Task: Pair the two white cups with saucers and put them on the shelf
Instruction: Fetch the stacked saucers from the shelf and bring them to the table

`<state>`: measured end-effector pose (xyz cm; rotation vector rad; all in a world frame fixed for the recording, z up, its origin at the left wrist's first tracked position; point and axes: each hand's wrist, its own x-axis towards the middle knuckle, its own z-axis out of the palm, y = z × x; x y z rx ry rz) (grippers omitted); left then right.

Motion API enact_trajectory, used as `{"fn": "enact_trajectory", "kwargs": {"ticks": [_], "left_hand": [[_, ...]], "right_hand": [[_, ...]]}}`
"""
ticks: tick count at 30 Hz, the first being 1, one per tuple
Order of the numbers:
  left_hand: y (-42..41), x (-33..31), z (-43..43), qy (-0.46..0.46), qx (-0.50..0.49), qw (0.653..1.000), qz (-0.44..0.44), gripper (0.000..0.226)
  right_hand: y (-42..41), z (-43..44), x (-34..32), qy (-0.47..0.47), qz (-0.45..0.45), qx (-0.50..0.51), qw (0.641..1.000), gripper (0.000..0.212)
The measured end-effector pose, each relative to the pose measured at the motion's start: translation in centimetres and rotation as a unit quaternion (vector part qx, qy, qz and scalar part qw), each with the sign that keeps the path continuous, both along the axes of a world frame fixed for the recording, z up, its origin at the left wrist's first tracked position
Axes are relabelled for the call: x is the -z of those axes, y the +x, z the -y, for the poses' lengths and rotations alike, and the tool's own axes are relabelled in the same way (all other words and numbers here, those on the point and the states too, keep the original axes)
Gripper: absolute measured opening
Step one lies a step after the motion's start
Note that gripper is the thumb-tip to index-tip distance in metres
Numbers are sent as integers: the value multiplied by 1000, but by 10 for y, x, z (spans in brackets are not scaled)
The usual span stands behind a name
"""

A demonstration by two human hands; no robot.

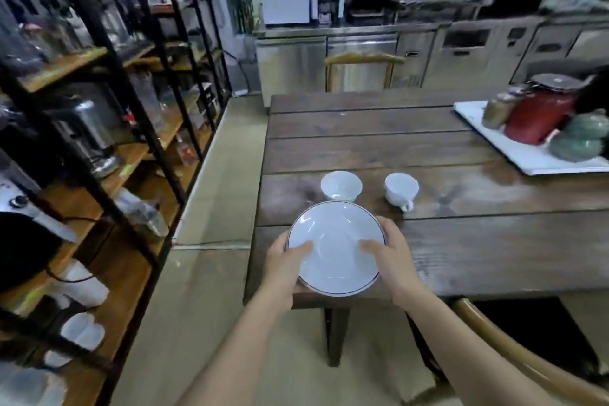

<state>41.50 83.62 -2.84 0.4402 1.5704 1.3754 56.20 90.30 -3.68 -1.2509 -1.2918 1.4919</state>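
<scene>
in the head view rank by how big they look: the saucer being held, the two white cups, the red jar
1. saucer, though it is nearest the camera, which inflates it
2. red jar, farther back, so possibly bigger than it looks
3. left cup and right cup: these look alike, no ranking

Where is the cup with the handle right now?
The cup with the handle stands on the wooden table, right of the other cup and just beyond the saucer.

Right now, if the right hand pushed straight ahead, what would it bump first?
Probably the cup with the handle: the right hand, holding the saucer, points up the table toward it. Depth is hard to judge.
</scene>
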Motion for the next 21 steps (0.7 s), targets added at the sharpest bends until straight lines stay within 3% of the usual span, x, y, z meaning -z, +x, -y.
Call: {"fn": "enact_trajectory", "kwargs": {"ticks": [6,12,18,21], "left_hand": [[30,26,-68,-63,54,997,0,18],[40,60,-122,-134,87,987,-20,24],[38,82,-149,-165,118,979,-38,9],[37,88,-158,-178,106,977,-56,19]], "right_hand": [[41,-52,22,-63,52,3,997,31],[52,-102,46,-106,186,-13,977,35],[54,-132,73,-103,263,-15,959,35],[52,-140,81,-89,281,-15,955,32]]}}
